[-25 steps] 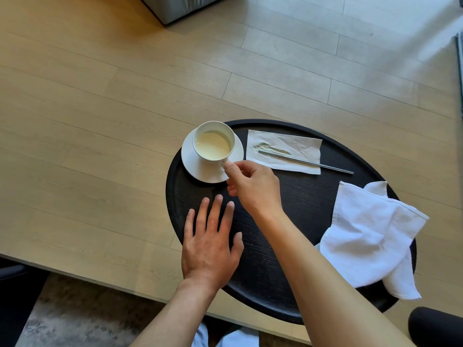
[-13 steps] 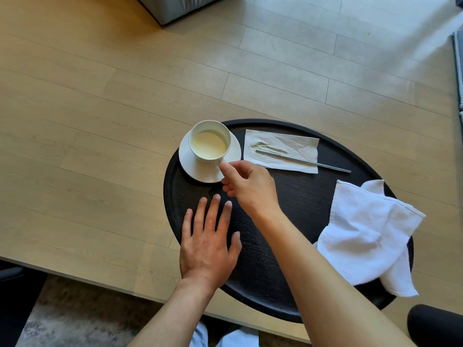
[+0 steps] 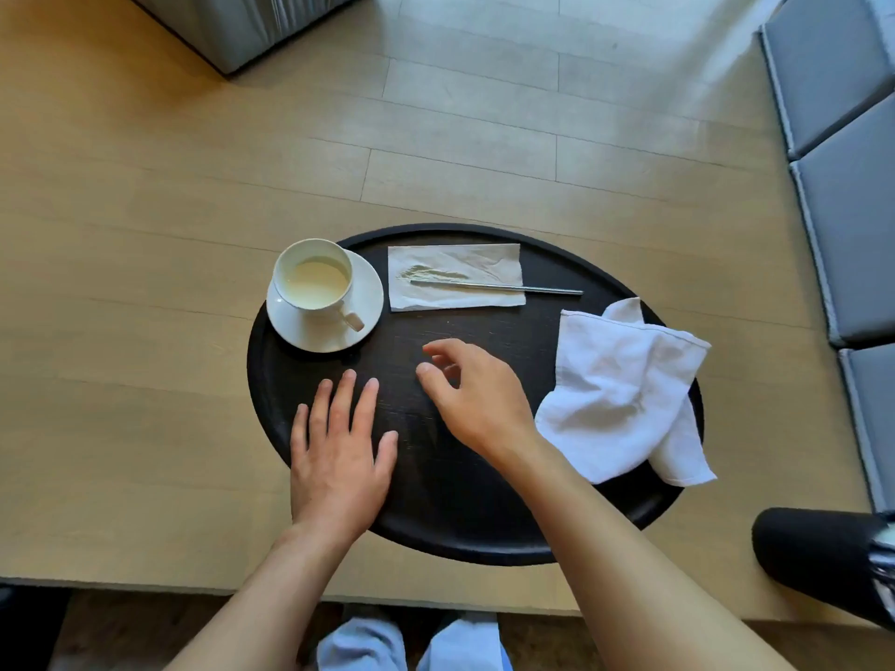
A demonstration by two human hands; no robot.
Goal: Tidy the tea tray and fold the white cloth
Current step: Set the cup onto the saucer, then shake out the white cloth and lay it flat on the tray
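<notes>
- Since a second ago the right hand is letting go of the cup handle and pulling back toward the middle of the tray; it's hanging over bare black surface now with nothing in it, fingers loosely curled and apart, thumb and forefinger a little open.
- I'm seeing the left hand lying flat on the near left part of the tray, fingers spread, palm down (looks like it's just steadying things).
- Cup is sitting on its saucer at the far left of the tray, handle pointing toward me and to the right, pale liquid inside.
- Napkin is lying just right of the saucer with the thin metal stick across it, its end poking off the napkin's right edge.
- White cloth is slumping in a crumpled heap at the right side, one corner hanging past the tray rim.
- My guess is the cup bit is sorted and the cloth is next. To do it well I'd be reaching right, pinching two corners rather than grabbing the bunch, lifting it clear and shaking it flat before any fold.
- I'd also be keeping the sleeve-side arm low and slow passing the stick, since it's looking easy to knock.
</notes>
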